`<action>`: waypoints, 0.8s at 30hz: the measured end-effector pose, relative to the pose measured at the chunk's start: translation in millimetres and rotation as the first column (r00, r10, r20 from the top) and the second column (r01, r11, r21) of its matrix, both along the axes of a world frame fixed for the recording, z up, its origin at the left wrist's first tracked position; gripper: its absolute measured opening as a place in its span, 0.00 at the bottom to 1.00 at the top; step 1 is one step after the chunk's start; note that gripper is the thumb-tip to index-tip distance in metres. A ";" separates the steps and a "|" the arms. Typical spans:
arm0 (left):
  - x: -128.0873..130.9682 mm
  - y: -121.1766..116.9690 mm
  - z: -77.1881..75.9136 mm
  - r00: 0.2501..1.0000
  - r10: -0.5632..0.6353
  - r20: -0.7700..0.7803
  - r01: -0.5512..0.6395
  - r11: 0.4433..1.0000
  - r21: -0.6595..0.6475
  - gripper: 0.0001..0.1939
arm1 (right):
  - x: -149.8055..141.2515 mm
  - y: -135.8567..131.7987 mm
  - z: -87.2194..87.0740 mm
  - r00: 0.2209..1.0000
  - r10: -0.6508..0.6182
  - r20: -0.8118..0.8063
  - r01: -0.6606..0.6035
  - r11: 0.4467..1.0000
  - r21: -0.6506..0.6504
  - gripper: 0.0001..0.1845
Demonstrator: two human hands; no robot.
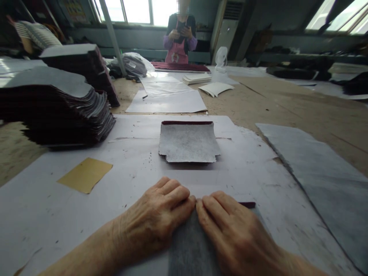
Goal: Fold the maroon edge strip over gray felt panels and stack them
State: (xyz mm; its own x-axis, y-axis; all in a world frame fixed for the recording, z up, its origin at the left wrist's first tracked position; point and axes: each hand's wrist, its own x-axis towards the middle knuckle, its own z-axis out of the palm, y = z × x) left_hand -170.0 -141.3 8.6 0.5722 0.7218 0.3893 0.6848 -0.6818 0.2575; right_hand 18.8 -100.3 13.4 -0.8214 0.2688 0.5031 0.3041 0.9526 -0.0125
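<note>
A grey-backed fabric piece (189, 245) lies in front of me, a dark maroon folded strip showing along its far edge at the right. My left hand (161, 211) has its fingers curled and pressed together on that far edge. Close beside it, my right hand (230, 226) bears on the same edge, fingers bent and closed. The two sets of fingertips nearly meet and hide the middle of the edge. Just beyond the hands rests a second grey-backed piece (188, 142), notched at its near corners, with a maroon folded strip along its far side.
White sheets (138, 184) cover the work surface. A tall stack of dark pieces (66, 111) stands at left, near a tan card (86, 174). A large grey sheet (324, 176) lies at right. Across the table stands a person (179, 38); another is at far left.
</note>
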 end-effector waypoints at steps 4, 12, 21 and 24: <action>-14.2 -2.5 0.0 0.998 0.014 0.055 -0.014 1.000 0.004 0.16 | 4.6 2.1 -6.0 0.999 0.041 -0.028 -0.041 0.999 0.007 0.18; -21.7 -5.5 -1.0 0.998 0.043 0.042 -0.044 0.999 0.024 0.15 | 2.0 8.7 -3.0 0.997 0.069 0.046 -0.065 0.995 -0.079 0.21; -27.6 -7.7 9.4 0.995 0.059 0.081 -0.063 0.997 0.050 0.16 | -3.3 9.8 2.4 0.980 0.055 0.191 -0.038 0.995 -0.092 0.30; -28.1 -11.4 17.3 0.998 0.029 0.052 -0.024 0.997 -0.077 0.13 | -4.2 11.7 3.3 0.974 0.063 0.216 -0.041 0.994 -0.104 0.31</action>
State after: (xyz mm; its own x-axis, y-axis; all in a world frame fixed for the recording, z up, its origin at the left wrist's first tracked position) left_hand -198.1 -152.7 26.0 0.5324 0.7652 0.3620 0.6862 -0.6405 0.3447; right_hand 14.6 -88.6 16.6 -0.9226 0.2620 0.2832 0.2599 0.9645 -0.0456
